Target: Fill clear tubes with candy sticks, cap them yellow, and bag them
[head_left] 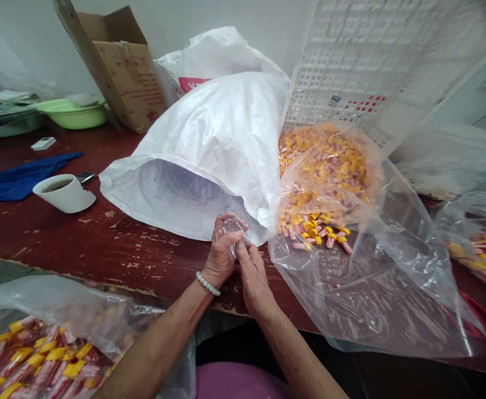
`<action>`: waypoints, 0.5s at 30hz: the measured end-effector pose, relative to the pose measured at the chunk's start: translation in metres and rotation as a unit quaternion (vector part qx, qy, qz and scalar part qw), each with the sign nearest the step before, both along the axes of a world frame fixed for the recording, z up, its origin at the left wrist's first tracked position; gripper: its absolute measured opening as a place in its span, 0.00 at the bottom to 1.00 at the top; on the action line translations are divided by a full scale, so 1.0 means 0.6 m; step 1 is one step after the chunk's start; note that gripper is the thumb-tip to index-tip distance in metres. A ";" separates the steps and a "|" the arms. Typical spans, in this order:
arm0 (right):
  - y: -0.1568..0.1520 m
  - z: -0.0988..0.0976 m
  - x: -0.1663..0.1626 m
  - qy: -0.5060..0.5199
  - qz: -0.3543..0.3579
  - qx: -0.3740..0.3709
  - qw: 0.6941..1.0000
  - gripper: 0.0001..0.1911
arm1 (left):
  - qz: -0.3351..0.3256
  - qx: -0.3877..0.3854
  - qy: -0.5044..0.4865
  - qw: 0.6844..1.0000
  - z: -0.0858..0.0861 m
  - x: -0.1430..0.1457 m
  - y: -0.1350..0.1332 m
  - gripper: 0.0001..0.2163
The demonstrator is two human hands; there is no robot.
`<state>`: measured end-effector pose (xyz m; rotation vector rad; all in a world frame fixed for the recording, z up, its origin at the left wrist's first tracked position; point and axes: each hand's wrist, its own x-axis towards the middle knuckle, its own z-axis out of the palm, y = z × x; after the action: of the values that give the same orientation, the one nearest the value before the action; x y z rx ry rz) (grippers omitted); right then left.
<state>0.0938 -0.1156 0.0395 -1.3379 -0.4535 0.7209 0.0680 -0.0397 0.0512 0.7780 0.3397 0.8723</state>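
Both my hands meet in front of the mouth of a white woven sack [226, 119] lying on its side. My left hand [223, 255], with a beaded bracelet at its wrist, is closed around a clear plastic piece [233, 226]; its exact kind is hard to make out. My right hand [252, 272] presses its fingers against the lower end of the same piece. See-through items show dimly inside the sack. To the right, small tubes with yellow caps [330, 235] spill from the mouth of a clear plastic bag [375, 293].
A white cup [65, 194] of dark liquid stands left on the worn red table [113, 238], near a blue cloth [22, 180]. Behind are a cardboard box [128, 83], a green basin [74, 113] and a white crate [351, 66]. Another bag [80, 310] of capped tubes is front left.
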 end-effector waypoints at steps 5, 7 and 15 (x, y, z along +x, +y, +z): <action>-0.008 0.001 0.012 0.027 -0.010 -0.024 0.999 0.29 | -0.047 -0.077 -0.014 0.996 0.005 0.001 -0.009 0.17; -0.008 -0.002 0.017 0.007 -0.017 -0.032 0.999 0.32 | -0.052 -0.088 -0.018 0.995 0.006 0.005 -0.013 0.17; -0.015 -0.007 0.028 0.004 -0.049 0.029 0.998 0.33 | -0.076 -0.069 -0.025 0.994 -0.015 0.024 -0.028 0.17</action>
<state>0.1107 -0.1245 0.0353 -1.2943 -0.3962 0.6266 0.0827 -0.0563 0.0424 0.6436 0.2897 0.7157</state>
